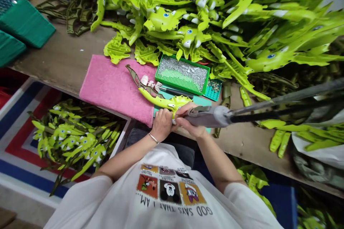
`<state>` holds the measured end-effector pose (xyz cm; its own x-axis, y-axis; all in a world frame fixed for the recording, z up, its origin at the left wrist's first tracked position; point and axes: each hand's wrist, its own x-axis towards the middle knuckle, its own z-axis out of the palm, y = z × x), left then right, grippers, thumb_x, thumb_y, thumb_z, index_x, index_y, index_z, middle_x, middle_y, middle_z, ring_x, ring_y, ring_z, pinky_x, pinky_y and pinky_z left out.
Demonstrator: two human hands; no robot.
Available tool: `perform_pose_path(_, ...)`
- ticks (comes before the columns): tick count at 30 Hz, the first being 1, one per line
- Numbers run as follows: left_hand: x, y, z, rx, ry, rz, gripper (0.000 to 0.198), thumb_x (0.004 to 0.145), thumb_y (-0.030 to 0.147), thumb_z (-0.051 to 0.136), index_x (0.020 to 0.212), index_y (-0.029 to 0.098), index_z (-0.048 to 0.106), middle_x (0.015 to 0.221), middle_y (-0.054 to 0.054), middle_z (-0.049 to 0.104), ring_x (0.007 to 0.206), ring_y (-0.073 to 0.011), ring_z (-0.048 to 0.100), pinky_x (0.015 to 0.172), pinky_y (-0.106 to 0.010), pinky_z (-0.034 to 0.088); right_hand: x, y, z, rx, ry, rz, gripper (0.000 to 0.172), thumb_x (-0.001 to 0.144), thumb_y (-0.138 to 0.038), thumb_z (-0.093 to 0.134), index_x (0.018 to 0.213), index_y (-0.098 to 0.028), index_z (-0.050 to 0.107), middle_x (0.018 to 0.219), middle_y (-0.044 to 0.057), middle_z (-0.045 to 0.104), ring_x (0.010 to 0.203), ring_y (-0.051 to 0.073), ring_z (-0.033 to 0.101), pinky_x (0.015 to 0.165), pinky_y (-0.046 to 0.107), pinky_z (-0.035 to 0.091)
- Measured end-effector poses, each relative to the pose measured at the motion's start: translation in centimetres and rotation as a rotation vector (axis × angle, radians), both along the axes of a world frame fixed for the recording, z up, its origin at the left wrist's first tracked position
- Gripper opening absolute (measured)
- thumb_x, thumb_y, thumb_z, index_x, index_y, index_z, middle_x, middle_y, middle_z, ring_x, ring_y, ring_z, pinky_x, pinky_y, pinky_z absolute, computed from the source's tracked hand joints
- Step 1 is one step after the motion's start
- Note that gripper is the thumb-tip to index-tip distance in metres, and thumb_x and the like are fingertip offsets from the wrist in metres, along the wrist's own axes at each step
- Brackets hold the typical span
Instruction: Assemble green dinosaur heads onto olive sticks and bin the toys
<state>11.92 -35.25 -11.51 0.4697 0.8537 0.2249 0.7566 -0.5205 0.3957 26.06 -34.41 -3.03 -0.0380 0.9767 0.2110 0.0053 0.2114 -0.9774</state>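
Observation:
My left hand point(161, 125) grips the tail end of a lime green plastic dinosaur-shaped toy piece point(158, 101), which lies across a teal mat point(200, 101). My right hand point(189, 121) is shut around a grey handheld power tool point(206, 116), whose nose meets the piece near my left hand. Two dark hoses point(285, 100) run from the tool to the right. Just beyond the piece lie a dark olive piece point(133, 77), some small white parts point(146, 82) and a dark-handled tool point(176, 92).
A pink towel point(110, 87) and a green tray of silver studs point(182, 75) lie on the wooden workbench point(67, 50). Lime green pieces are heaped behind and to the right. More fill a bin point(75, 139) at lower left. Teal crates point(23, 21) stand at upper left.

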Motion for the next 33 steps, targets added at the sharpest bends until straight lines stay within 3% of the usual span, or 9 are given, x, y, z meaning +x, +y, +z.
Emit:
perform_pose_path(3, -1.2, 0.1, 1.9, -0.026, 0.020, -0.034, 0.034, 0.090, 0.038, 0.066, 0.110, 0.013, 0.058, 0.098, -0.012, 0.061, 0.088, -0.0278, 0.056, 0.075, -0.039, 0.046, 1.2, 1.3, 2.0, 0.173, 0.126, 0.006, 0.023, 0.076, -0.035, 0.074, 0.095, -0.027, 0.065, 0.051, -0.007, 0.059, 0.039, 0.015, 0.055, 0.041, 0.029, 0.048)
perform_pose_path(6, -2.9, 1.2, 4.3, -0.031, 0.024, -0.111, 0.049, 0.086, 0.025, 0.066, 0.131, 0.013, 0.051, 0.116, -0.016, 0.059, 0.102, -0.0304, 0.055, 0.085, -0.043, 0.047, 2.7, 4.5, 2.9, 0.340, 0.201, -0.271, 0.025, 0.074, -0.042, 0.075, 0.090, -0.029, 0.061, 0.047, -0.010, 0.052, 0.036, 0.013, 0.050, 0.040, 0.029, 0.046)
perform_pose_path(9, -4.0, 3.6, 5.9, -0.013, 0.037, -0.211, 0.056, 0.080, 0.010, 0.056, 0.136, 0.013, 0.052, 0.129, -0.019, 0.055, 0.117, -0.0340, 0.050, 0.097, -0.050, 0.042, 4.1, 8.7, 1.7, 0.334, 0.209, -0.535, 0.033, 0.069, -0.050, 0.076, 0.085, -0.028, 0.057, 0.047, -0.011, 0.047, 0.038, 0.013, 0.051, 0.045, 0.030, 0.047)
perform_pose_path(12, -4.0, 6.3, 6.2, 0.006, 0.106, -0.231, 0.056, 0.077, 0.006, 0.050, 0.133, 0.012, 0.055, 0.130, -0.020, 0.056, 0.122, -0.0347, 0.048, 0.103, -0.053, 0.036, 4.8, 12.6, -0.7, 0.293, 0.190, -0.678, 0.039, 0.066, -0.053, 0.076, 0.083, -0.026, 0.054, 0.046, -0.011, 0.045, 0.039, 0.013, 0.051, 0.045, 0.029, 0.045)
perform_pose_path(16, -3.9, 8.5, 5.9, 0.006, 0.188, -0.281, 0.046, 0.079, 0.006, 0.050, 0.122, 0.015, 0.063, 0.112, -0.014, 0.065, 0.109, -0.0309, 0.055, 0.104, -0.052, 0.035, 4.7, 15.5, -2.7, 0.246, 0.199, -0.709, 0.039, 0.062, -0.051, 0.076, 0.080, -0.025, 0.052, 0.046, -0.011, 0.047, 0.036, 0.012, 0.049, 0.042, 0.028, 0.041)
perform_pose_path(21, -6.2, 8.9, 6.1, 0.025, 0.173, -0.253, 0.043, 0.078, 0.008, 0.053, 0.117, 0.020, 0.065, 0.112, -0.013, 0.067, 0.108, -0.0317, 0.056, 0.105, -0.055, 0.035, 4.8, 16.2, -3.3, 0.202, 0.169, -0.725, 0.039, 0.062, -0.049, 0.076, 0.076, -0.026, 0.048, 0.047, -0.011, 0.046, 0.036, 0.011, 0.048, 0.042, 0.027, 0.041)
perform_pose_path(27, -9.2, 8.2, 6.6, -0.037, 0.114, -0.135, 0.066, 0.069, 0.008, 0.052, 0.134, 0.019, 0.057, 0.128, -0.015, 0.063, 0.123, -0.0334, 0.053, 0.113, -0.058, 0.030, 5.1, 16.3, -3.9, 0.196, 0.146, -0.721, 0.037, 0.063, -0.049, 0.075, 0.076, -0.025, 0.050, 0.046, -0.011, 0.044, 0.035, 0.011, 0.047, 0.042, 0.027, 0.041)
perform_pose_path(30, -7.8, 6.9, 7.0, -0.051, 0.015, -0.096, 0.077, 0.072, 0.018, 0.055, 0.148, 0.016, 0.043, 0.150, -0.017, 0.049, 0.141, -0.0340, 0.041, 0.119, -0.057, 0.025, 5.1, 16.5, -4.3, 0.209, 0.154, -0.698, 0.038, 0.062, -0.050, 0.076, 0.074, -0.026, 0.050, 0.045, -0.011, 0.043, 0.034, 0.011, 0.045, 0.040, 0.028, 0.041)
perform_pose_path(33, -4.7, 5.2, 7.4, -0.088, 0.022, -0.039, 0.095, 0.075, 0.045, 0.069, 0.155, 0.012, 0.031, 0.160, -0.024, 0.033, 0.150, -0.0428, 0.026, 0.120, -0.064, 0.014, 5.1, 16.7, -4.2, 0.228, 0.148, -0.676, 0.038, 0.064, -0.052, 0.077, 0.075, -0.027, 0.051, 0.047, -0.011, 0.044, 0.035, 0.010, 0.044, 0.040, 0.028, 0.041)
